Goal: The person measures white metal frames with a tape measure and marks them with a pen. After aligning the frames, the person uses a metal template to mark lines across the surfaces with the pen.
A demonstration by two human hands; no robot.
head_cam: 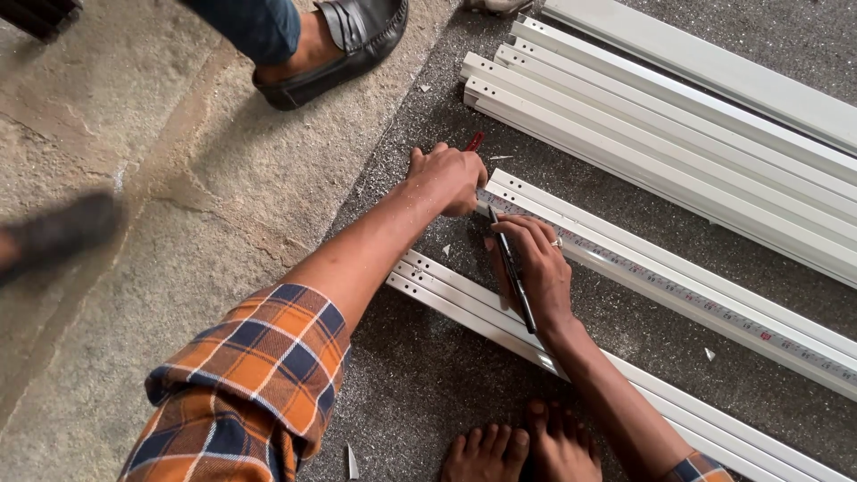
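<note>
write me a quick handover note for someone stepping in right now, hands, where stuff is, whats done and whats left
Left hand: pressed on the end of the tape measure, pinning it to the near end of a white metal channel on the floor.
Right hand: holds a black pen, tip at the tape near that end.
Nearby: a second channel under the right wrist, more channels stacked beyond, a red item past the left hand.
Done: tape laid along the channel.
Left: no pen mark visible yet; marking looks pending.
</note>
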